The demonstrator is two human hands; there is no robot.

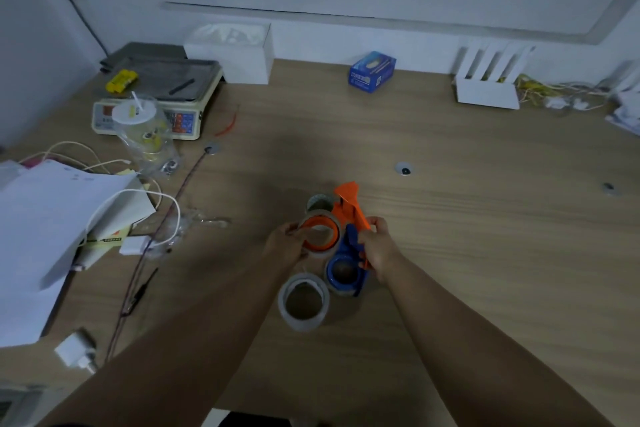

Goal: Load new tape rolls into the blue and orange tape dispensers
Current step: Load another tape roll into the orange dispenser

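Orange tape dispenser [349,211] in both hands

Scale [156,107]: far left on the table [450,218]
Cup [145,135]: before the scale
Papers [45,218]: left edge

Your light wooden worktop [450,218] is carrying a clear tape roll [303,302], a blue plastic tape dispenser [343,270], a beige weighing scale [156,97], a blue cardboard box [372,72], white paper sheets [45,218] and a white slotted rack [488,87].
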